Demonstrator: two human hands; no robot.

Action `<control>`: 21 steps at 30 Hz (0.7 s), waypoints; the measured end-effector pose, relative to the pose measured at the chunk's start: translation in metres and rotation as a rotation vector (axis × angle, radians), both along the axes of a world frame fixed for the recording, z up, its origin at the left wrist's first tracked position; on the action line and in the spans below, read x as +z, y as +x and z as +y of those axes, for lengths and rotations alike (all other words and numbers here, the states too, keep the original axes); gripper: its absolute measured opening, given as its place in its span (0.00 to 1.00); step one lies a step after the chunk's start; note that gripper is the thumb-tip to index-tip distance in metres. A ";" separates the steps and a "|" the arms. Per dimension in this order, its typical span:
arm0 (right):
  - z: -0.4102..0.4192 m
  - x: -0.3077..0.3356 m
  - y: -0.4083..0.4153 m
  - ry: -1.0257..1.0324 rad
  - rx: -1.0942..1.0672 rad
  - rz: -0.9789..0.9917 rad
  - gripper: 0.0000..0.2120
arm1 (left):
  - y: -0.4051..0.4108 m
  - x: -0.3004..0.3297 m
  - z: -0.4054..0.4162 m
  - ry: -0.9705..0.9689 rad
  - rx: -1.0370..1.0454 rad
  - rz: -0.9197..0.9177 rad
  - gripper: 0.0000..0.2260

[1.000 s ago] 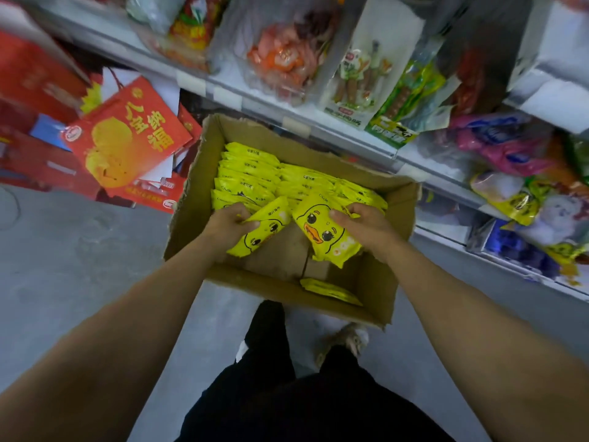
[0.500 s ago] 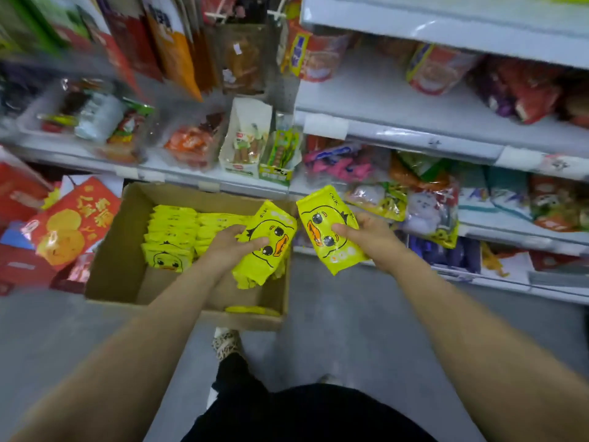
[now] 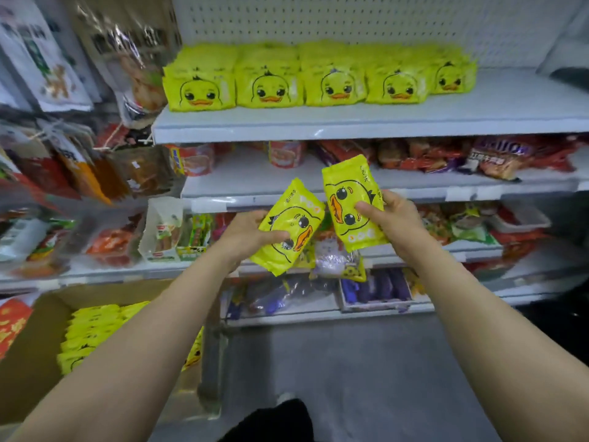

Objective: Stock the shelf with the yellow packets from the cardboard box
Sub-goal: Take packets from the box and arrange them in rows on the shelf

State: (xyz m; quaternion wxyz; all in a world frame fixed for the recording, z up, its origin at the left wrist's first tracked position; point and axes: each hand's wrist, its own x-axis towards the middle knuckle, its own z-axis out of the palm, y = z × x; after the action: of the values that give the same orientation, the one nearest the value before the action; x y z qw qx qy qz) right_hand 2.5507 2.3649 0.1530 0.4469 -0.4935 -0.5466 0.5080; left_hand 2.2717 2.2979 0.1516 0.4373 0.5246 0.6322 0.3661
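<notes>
Each hand has its own yellow duck packet, both held up in front of the shelves. The left hand (image 3: pixel 247 232) pinches a tilted packet (image 3: pixel 288 228), thumb across its face; the right hand (image 3: pixel 393 220) holds a more upright one (image 3: pixel 349 204), just beside it at 2 o'clock. A row of matching packets (image 3: pixel 318 79) sits on the top shelf (image 3: pixel 366 122) at 12. The cardboard box (image 3: pixel 28 362) at 8 o'clock holds more, though it's blurry, so the count's anyone's guess.
</notes>
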 end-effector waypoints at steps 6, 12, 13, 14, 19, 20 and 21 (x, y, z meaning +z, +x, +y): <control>0.049 0.047 0.075 0.119 -0.076 0.059 0.12 | 0.068 0.046 0.065 0.079 -0.144 0.068 0.15; 0.128 0.083 0.151 0.214 -0.119 0.008 0.12 | 0.152 0.076 0.147 0.132 -0.207 0.028 0.13; 0.139 0.087 0.160 0.210 -0.112 0.007 0.12 | 0.163 0.081 0.158 0.138 -0.216 0.025 0.13; 0.148 0.091 0.165 0.205 -0.111 0.003 0.12 | 0.169 0.085 0.166 0.140 -0.225 0.028 0.12; 0.203 0.107 0.222 0.182 -0.095 -0.006 0.11 | 0.224 0.107 0.224 0.110 -0.218 0.051 0.15; 0.214 0.109 0.234 0.182 -0.091 -0.002 0.12 | 0.233 0.112 0.234 0.108 -0.213 0.073 0.16; 0.223 0.110 0.244 0.182 -0.091 -0.003 0.13 | 0.243 0.116 0.243 0.116 -0.213 0.096 0.17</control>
State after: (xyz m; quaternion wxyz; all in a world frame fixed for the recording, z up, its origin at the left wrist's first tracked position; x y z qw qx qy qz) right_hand 2.7946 2.5883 0.2633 0.5115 -0.4758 -0.5683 0.4347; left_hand 2.5144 2.5414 0.2678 0.4117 0.6303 0.5707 0.3279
